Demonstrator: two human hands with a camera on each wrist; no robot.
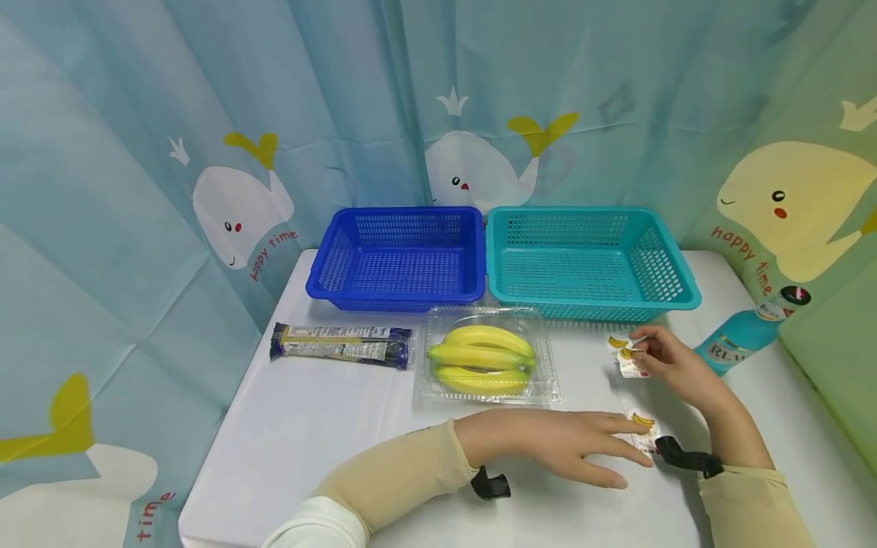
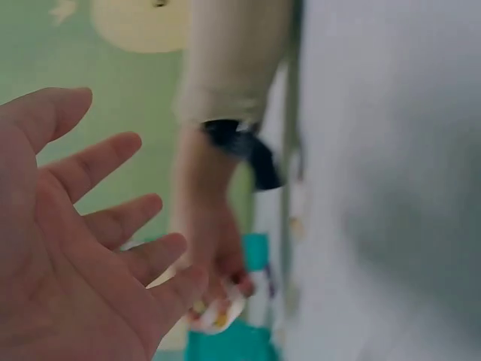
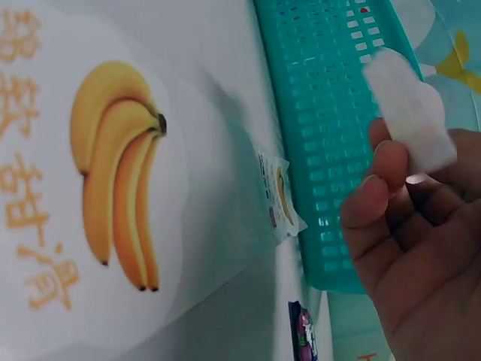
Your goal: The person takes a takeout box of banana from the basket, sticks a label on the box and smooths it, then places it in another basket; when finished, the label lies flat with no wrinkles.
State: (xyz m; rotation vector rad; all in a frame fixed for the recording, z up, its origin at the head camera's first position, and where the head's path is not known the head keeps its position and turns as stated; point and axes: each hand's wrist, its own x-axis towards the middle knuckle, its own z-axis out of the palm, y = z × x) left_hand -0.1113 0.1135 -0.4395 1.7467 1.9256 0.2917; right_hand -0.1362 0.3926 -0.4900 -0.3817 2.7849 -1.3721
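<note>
My right hand (image 1: 674, 365) pinches a small white banana-printed label (image 1: 629, 361) between thumb and fingers. In the right wrist view the label's plain white back (image 3: 409, 113), with its wavy edge, faces the camera. A second banana label (image 1: 618, 342) lies flat just beyond it, near the teal basket (image 1: 592, 310). My left hand (image 1: 569, 445) hovers low with fingers spread, its fingertips over or beside another banana label (image 1: 642, 421); whether they touch it I cannot tell. In the left wrist view the left palm (image 2: 68, 256) is bare.
A clear plastic box (image 1: 551, 384) of bananas (image 1: 483, 358) sits mid-table. Left of it lies a dark-ended packaged snack (image 1: 342, 344). A blue basket (image 1: 397, 301) stands behind. The turquoise bottle (image 1: 740, 339) is close to the right hand.
</note>
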